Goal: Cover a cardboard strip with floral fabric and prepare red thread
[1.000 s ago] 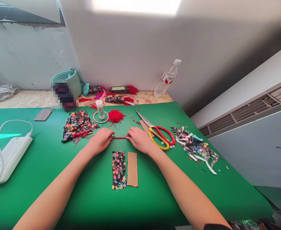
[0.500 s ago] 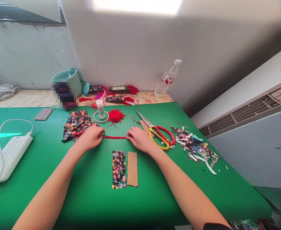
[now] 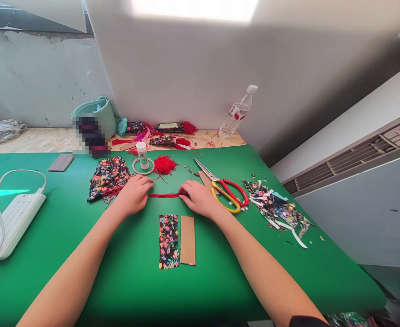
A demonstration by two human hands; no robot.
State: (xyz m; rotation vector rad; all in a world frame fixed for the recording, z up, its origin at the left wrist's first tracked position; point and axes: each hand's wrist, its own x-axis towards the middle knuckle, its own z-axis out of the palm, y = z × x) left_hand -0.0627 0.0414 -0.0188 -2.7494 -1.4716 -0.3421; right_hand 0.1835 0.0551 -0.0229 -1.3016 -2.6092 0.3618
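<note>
A thin bundle of red threads runs straight from side to side between my hands, low over the green table. My right hand pinches its right end between thumb and fingers. At the left end, my left hand has its fingers stretched forward, apart from the thumb, with the bundle's end at its inner edge. Just nearer to me, a strip of black floral cloth lies beside a brown card strip. A tangled heap of red threads sits beyond the bundle.
Scissors with red and yellow handles lie right of my right hand, before a pile of scraps. A glue stick stands inside a tape ring. Floral cloth, a power strip and a bottle are around.
My left hand has shifted slightly forward and right, its fingers going from a pinch to stretched out. My right hand still holds its end, almost unmoved.
</note>
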